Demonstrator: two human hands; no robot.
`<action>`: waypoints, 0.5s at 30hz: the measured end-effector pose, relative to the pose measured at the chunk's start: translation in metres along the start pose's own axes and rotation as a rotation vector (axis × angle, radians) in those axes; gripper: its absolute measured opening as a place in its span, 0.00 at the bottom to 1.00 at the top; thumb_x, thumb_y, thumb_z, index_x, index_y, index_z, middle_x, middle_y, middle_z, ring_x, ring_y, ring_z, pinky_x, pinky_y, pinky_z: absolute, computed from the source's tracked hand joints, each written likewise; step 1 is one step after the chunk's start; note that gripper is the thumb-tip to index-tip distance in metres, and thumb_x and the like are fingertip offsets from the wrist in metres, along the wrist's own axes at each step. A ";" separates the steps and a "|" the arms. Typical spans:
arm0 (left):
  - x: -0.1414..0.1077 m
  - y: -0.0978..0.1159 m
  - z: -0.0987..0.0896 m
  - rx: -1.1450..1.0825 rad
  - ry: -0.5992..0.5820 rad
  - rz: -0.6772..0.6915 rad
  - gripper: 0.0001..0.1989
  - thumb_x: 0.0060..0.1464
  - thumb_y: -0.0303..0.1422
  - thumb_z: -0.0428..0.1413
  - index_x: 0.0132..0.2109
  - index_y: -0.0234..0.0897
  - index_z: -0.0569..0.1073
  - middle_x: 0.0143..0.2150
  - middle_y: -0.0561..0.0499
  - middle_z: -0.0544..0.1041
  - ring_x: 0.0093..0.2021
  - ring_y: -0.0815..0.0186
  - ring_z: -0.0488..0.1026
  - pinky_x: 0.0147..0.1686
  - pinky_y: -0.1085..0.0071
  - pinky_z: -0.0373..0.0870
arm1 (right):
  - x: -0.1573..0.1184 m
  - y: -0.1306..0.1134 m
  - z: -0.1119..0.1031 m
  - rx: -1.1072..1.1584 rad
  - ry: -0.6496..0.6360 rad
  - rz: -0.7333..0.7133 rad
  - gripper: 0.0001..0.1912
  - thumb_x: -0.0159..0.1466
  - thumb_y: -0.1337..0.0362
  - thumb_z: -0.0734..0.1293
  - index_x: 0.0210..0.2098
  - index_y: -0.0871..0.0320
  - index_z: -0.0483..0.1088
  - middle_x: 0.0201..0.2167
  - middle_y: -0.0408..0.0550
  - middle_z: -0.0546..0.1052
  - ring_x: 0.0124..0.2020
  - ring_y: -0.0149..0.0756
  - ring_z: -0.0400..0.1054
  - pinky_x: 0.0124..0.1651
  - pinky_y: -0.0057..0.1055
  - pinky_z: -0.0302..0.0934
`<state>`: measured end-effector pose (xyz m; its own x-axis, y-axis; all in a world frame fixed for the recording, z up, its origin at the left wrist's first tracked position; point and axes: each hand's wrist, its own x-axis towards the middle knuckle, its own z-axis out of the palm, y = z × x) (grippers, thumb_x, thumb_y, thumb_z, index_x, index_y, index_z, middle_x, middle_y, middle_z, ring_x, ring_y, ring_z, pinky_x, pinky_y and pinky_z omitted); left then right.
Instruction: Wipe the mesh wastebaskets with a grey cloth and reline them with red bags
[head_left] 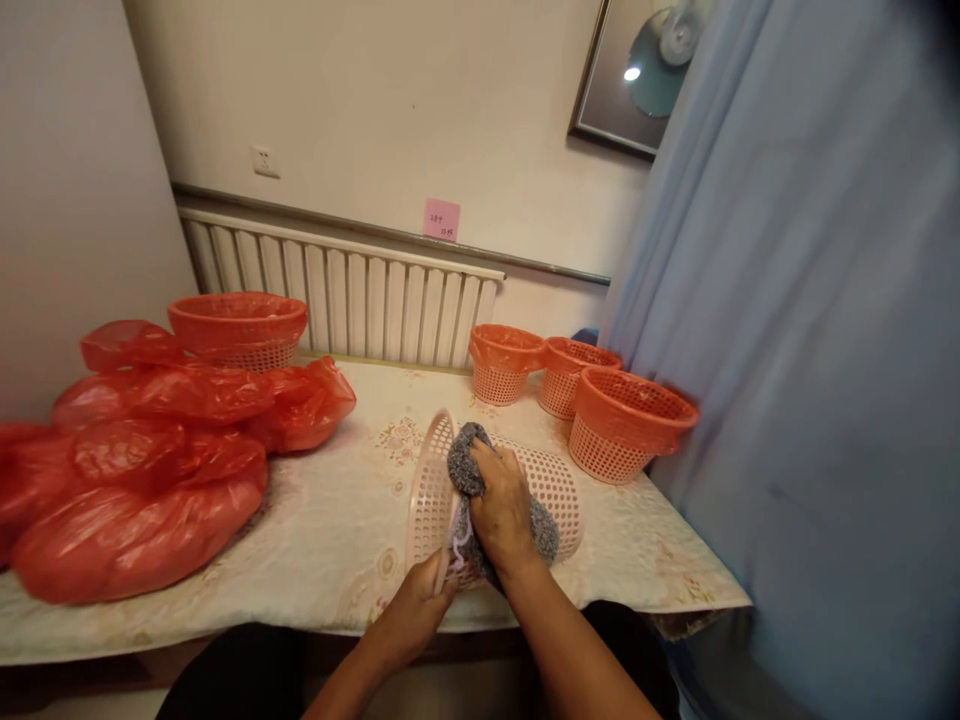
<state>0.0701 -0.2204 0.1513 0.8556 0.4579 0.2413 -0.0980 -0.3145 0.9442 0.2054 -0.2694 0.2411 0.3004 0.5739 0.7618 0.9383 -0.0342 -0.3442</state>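
A pale pink perforated basket (556, 490) lies on its side near the table's front edge, its wide rim facing left. My left hand (421, 598) is closed on the lower part of that rim. My right hand (501, 500) presses a dark grey fuzzy cloth (466, 460) against the basket's outer side, with the fingers wrapped round the cloth. Part of the cloth shows to the right of my wrist. A light purple strip hangs between the two hands.
Red plastic bags (157, 480) fill the table's left side, before a red-lined basket (240, 330). Three red-lined baskets (622, 430) stand at the back right beside a blue curtain (810, 330). A radiator (352, 290) runs behind the patterned tablecloth (330, 540).
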 end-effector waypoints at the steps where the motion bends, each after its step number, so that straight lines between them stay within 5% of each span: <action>1: 0.003 0.007 0.000 -0.032 0.021 0.008 0.17 0.58 0.33 0.51 0.54 0.35 0.70 0.53 0.45 0.75 0.52 0.58 0.70 0.57 0.61 0.62 | -0.003 -0.002 -0.001 -0.001 0.001 0.000 0.30 0.53 0.83 0.57 0.50 0.55 0.70 0.53 0.47 0.72 0.50 0.43 0.61 0.54 0.40 0.55; 8: 0.022 0.038 0.005 -0.149 0.140 0.026 0.23 0.56 0.28 0.49 0.59 0.34 0.64 0.54 0.45 0.74 0.51 0.60 0.71 0.56 0.63 0.64 | -0.020 0.002 -0.007 0.004 -0.021 -0.036 0.29 0.54 0.81 0.57 0.52 0.56 0.69 0.56 0.47 0.70 0.53 0.43 0.60 0.55 0.41 0.54; 15: 0.017 0.036 0.000 0.006 0.140 -0.015 0.22 0.59 0.34 0.48 0.59 0.31 0.65 0.58 0.42 0.71 0.59 0.57 0.66 0.60 0.61 0.59 | -0.031 0.081 -0.030 -0.086 0.034 0.089 0.30 0.51 0.80 0.55 0.48 0.56 0.72 0.46 0.49 0.75 0.46 0.40 0.63 0.50 0.37 0.57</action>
<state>0.0813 -0.2240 0.1895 0.7775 0.5741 0.2566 -0.0822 -0.3117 0.9466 0.2770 -0.3148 0.2064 0.3878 0.5371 0.7491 0.9183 -0.1550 -0.3643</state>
